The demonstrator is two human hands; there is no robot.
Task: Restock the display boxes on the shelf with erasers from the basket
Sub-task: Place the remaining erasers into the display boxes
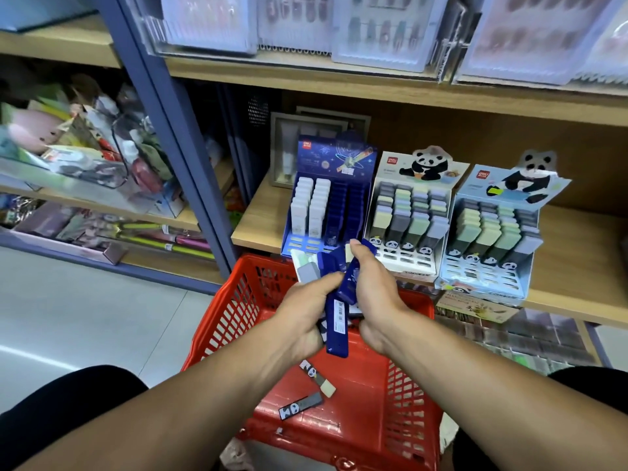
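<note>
Both hands are held together above the red basket [217,321]. My left hand [302,317] grips a bunch of erasers: long dark blue ones [336,329] and a grey and green one [306,270]. My right hand [373,297] pinches a dark blue eraser [351,278] out of that bunch. Two panda erasers [300,406] [319,380] lie on the basket floor. On the shelf stand three display boxes: a blue box [331,195] with white and blue erasers, and two panda boxes [407,215] [492,236] with green and grey erasers.
The wooden shelf [261,219] holds the boxes just beyond the basket. A blue upright post [176,130] divides it from a cluttered shelf of toys [85,147] on the left. Clear packs hang above. Grey floor lies at the left.
</note>
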